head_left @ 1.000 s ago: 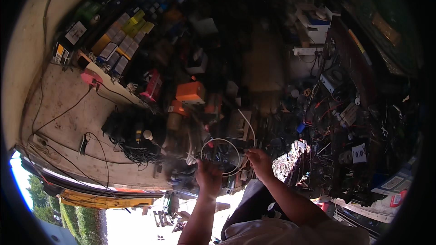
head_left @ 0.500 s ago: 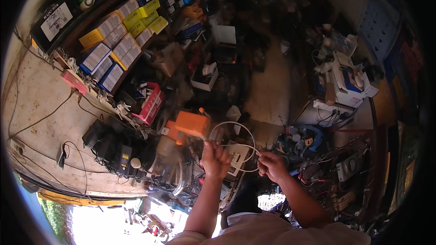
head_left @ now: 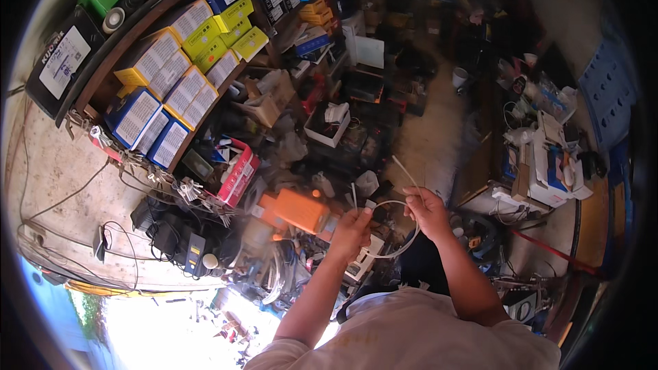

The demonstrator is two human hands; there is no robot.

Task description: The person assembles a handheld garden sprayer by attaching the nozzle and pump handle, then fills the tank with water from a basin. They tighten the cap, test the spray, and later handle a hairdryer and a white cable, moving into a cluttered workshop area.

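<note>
A thin off-white cable or tube point(head_left: 414, 236) curves in a loop between my hands in the middle of the view. My left hand point(head_left: 351, 235) is closed around it, and a short pale end stands up above that fist. My right hand point(head_left: 428, 214) pinches the other side of the loop, with a longer free end reaching up and away from the fingers. Just left of my left hand is an orange box-shaped machine part point(head_left: 301, 210). A beige panel-like object point(head_left: 367, 258) lies below the loop, partly hidden.
Shelves at the upper left hold yellow and blue boxes point(head_left: 190, 96). A red open box point(head_left: 238, 173) of small items stands below them. Black power adapters point(head_left: 166, 236) sit on the left bench. A white box point(head_left: 550, 175) lies on the right-hand bench. Clutter surrounds my hands.
The cable's wider double loop has become a single smaller loop, with its free ends now upright. Both hands have moved right in the picture, the right one also upward, as the view shifted.
</note>
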